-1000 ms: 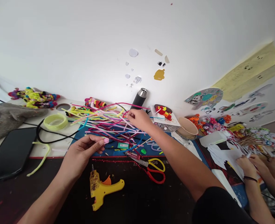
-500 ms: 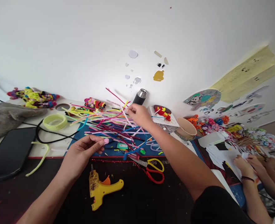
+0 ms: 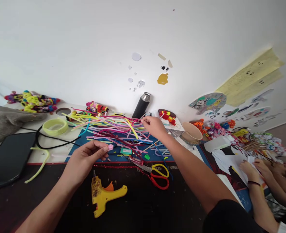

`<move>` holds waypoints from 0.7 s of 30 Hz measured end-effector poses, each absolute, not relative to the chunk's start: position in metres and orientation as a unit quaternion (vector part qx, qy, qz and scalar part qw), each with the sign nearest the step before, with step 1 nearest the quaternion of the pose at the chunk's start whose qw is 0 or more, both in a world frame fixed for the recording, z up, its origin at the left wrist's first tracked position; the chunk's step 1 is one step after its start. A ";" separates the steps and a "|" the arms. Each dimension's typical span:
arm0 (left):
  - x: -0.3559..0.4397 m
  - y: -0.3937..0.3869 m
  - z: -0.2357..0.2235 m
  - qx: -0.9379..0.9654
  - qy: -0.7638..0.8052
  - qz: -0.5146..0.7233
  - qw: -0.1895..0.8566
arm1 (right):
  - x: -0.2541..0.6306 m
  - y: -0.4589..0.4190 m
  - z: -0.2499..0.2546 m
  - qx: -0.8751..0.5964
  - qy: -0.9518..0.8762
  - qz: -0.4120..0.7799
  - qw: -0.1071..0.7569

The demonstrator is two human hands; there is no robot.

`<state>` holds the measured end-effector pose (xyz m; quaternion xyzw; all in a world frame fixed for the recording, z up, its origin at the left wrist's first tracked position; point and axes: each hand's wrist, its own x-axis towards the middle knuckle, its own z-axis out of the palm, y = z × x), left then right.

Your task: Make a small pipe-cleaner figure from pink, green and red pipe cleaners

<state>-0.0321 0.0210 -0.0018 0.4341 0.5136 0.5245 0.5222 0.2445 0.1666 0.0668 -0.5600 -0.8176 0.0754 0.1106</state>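
My left hand [image 3: 89, 157] pinches a small pink fuzzy piece [image 3: 110, 147] between thumb and fingers, to the left of the loose pile. My right hand [image 3: 155, 127] is closed at the right end of a heap of coloured pipe cleaners [image 3: 109, 127], its fingertips pinched on the ends of some; exactly which ones is hard to make out. Below my left hand lies a yellow glue gun [image 3: 106, 194] on the dark mat. Scissors [image 3: 159, 174] with yellow and red handles rest to its right, beside a red sparkly pipe cleaner [image 3: 116, 167].
A black flask [image 3: 141, 105] stands behind the heap, near the wall. On the left are a phone [image 3: 12, 158], a roll of tape [image 3: 55, 127] and a black cable. A bowl [image 3: 192, 132] stands right of my right arm. Another person's hands [image 3: 251, 170] work at far right.
My right hand has moved right and slightly down. The pipe cleaners that stuck up near it now lie lower on the heap. My left hand has stayed put with the pink piece.
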 end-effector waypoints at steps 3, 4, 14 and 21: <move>-0.032 0.021 -0.004 0.436 0.518 0.517 0.524 | 0.246 0.167 0.069 -0.558 -0.787 0.128 0.228; -0.033 0.022 -0.004 0.436 0.521 0.514 0.523 | 0.245 0.167 0.072 -0.550 -0.770 0.159 0.283; -0.031 0.022 0.003 0.430 0.537 0.515 0.512 | 0.245 0.162 0.117 -0.478 -0.609 0.257 0.579; -0.031 0.020 0.007 0.441 0.540 0.511 0.503 | 0.263 0.158 0.120 -0.471 -0.582 0.249 0.614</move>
